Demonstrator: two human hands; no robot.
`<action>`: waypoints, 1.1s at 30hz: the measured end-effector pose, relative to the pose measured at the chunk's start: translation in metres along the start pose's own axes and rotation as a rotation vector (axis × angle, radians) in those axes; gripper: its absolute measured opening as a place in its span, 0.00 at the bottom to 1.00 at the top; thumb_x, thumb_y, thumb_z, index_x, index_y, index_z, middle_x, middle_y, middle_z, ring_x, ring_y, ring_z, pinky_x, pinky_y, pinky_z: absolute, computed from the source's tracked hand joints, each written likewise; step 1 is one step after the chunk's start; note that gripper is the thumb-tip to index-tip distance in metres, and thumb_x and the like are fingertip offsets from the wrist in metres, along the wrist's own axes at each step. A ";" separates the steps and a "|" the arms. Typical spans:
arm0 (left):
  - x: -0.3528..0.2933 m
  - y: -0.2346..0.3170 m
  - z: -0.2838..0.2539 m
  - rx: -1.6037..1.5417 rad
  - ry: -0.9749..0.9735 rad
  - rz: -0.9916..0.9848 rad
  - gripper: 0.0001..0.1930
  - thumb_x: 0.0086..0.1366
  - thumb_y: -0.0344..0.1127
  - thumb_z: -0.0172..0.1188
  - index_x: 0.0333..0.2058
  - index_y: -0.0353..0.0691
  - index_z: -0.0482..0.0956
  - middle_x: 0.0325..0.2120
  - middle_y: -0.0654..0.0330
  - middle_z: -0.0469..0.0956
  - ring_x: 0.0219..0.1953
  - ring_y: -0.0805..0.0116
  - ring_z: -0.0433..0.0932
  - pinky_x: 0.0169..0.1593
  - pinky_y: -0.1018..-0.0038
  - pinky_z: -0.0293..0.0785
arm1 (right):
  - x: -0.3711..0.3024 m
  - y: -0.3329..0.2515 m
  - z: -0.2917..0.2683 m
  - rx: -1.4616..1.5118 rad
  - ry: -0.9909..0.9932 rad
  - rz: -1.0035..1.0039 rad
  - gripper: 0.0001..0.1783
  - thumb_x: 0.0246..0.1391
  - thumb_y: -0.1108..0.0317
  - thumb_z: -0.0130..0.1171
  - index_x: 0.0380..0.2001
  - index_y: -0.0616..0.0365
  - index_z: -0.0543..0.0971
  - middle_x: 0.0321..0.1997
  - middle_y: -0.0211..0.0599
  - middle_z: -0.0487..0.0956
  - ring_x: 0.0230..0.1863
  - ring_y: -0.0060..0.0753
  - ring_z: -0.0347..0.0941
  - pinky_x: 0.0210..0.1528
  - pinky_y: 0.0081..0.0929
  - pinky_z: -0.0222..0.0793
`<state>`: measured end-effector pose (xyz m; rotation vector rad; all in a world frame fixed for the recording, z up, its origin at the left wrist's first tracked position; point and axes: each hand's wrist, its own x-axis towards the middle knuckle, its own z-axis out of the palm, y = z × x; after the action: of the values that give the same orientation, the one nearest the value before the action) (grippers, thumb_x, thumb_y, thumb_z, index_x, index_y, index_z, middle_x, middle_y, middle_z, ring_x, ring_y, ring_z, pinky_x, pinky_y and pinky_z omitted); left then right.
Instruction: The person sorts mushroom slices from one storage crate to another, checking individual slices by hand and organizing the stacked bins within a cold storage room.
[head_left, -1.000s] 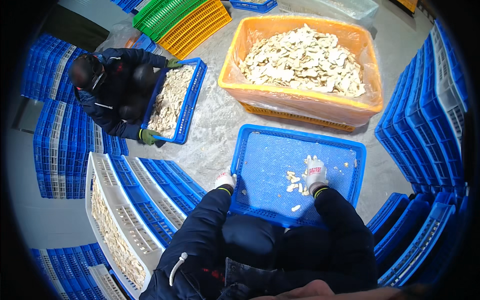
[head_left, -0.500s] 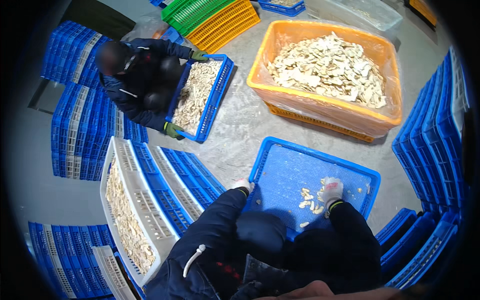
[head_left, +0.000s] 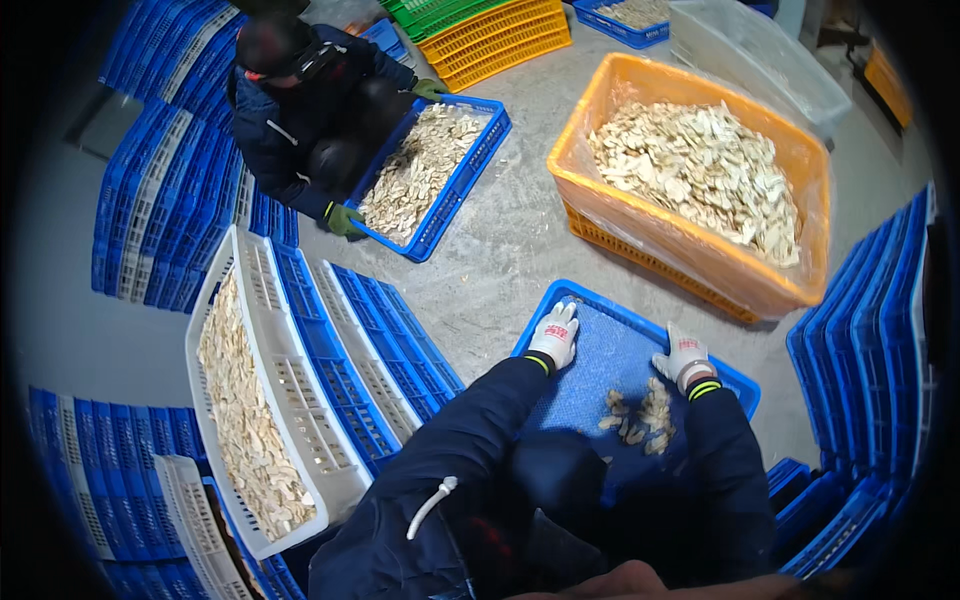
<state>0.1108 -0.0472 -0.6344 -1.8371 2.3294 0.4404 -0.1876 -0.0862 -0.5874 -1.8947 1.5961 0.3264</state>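
A blue mesh tray (head_left: 597,355) lies before my knees, with a small cluster of pale, thin dried slices (head_left: 652,420) in its near right part. My left hand (head_left: 556,335), in a white glove, lies over the tray's left far part, fingers stretched forward and holding nothing. Over the far right part is my right hand (head_left: 686,358), gloved too, its thumb apart from the fingers and nothing in it. The slices are nearer to me than either hand. My legs and sleeves hide the tray's near edge.
Ahead right stands an orange tub (head_left: 690,265), plastic-lined and heaped with slices. A co-worker (head_left: 300,120) in green gloves holds a slice-filled blue tray (head_left: 465,185). A white crate (head_left: 325,470) of slices tops the stack at left. Blue crates (head_left: 870,330) stand at right.
My left hand has gone from the tray's left rim to inside its far left part. My right hand has left the slices and moved forward. The whole view has shifted slightly.
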 end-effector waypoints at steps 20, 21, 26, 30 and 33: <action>0.065 0.008 0.013 0.000 -0.440 -0.054 0.35 0.56 0.37 0.59 0.63 0.36 0.63 0.64 0.45 0.62 0.63 0.52 0.67 0.63 0.65 0.65 | 0.009 0.016 0.018 -0.266 0.070 0.050 0.56 0.40 0.42 0.68 0.69 0.53 0.54 0.71 0.43 0.60 0.70 0.48 0.55 0.72 0.47 0.45; 0.051 0.000 0.020 -0.061 -0.379 -0.001 0.36 0.57 0.39 0.58 0.64 0.38 0.62 0.65 0.45 0.59 0.65 0.50 0.63 0.66 0.64 0.61 | 0.008 0.014 0.021 -0.251 0.109 0.028 0.56 0.40 0.43 0.68 0.69 0.53 0.55 0.71 0.43 0.60 0.70 0.47 0.55 0.71 0.47 0.46; -0.043 -0.028 0.053 -0.177 -0.437 -0.202 0.39 0.58 0.43 0.56 0.67 0.41 0.56 0.70 0.46 0.45 0.70 0.43 0.51 0.70 0.59 0.52 | 0.009 -0.009 0.033 -0.227 0.113 -0.035 0.56 0.39 0.44 0.69 0.68 0.55 0.56 0.70 0.42 0.61 0.70 0.44 0.56 0.71 0.45 0.47; -0.063 -0.016 0.046 -0.194 -0.615 -0.196 0.39 0.58 0.44 0.57 0.67 0.41 0.56 0.70 0.44 0.46 0.70 0.45 0.51 0.68 0.60 0.56 | 0.005 0.003 0.024 -0.268 0.070 0.059 0.56 0.40 0.42 0.66 0.68 0.53 0.55 0.67 0.43 0.64 0.69 0.42 0.58 0.69 0.48 0.51; -0.055 0.002 0.056 -0.210 -0.517 -0.147 0.40 0.57 0.47 0.59 0.67 0.41 0.57 0.70 0.45 0.47 0.70 0.48 0.50 0.70 0.60 0.52 | 0.002 0.016 0.013 -0.317 -0.023 0.097 0.58 0.42 0.40 0.65 0.71 0.51 0.50 0.73 0.41 0.57 0.73 0.44 0.52 0.72 0.49 0.47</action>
<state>0.1182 0.0214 -0.6710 -1.6985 1.8458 1.0305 -0.1997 -0.0812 -0.6031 -2.0379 1.7038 0.6755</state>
